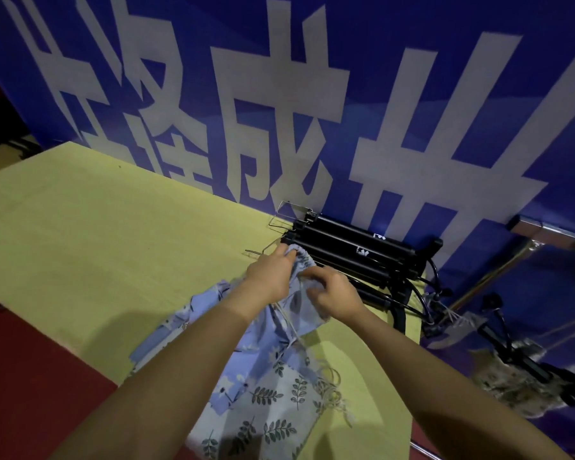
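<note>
Left part of the desk point(97, 244): flat open surface, with free approach from the left and from the near edge. The far side is closed by the banner point(412, 94), which stands right behind the desk. The black hanger rack point(352, 254) lies along the banner, its bars close together with only thin gaps; its wire ends point(286, 214) jut out leftward. The cloth point(269, 360) sprawls across the near middle, and loose cords point(329, 390) trail to its right. Past the right edge, black stands point(512, 346) and a metal rail point(551, 232) crowd the space.

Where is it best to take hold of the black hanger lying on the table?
Probably the joined right end of the black hanger, coming from the right: its bars meet there, while their left ends are free and the cloth is bunched there.
</note>
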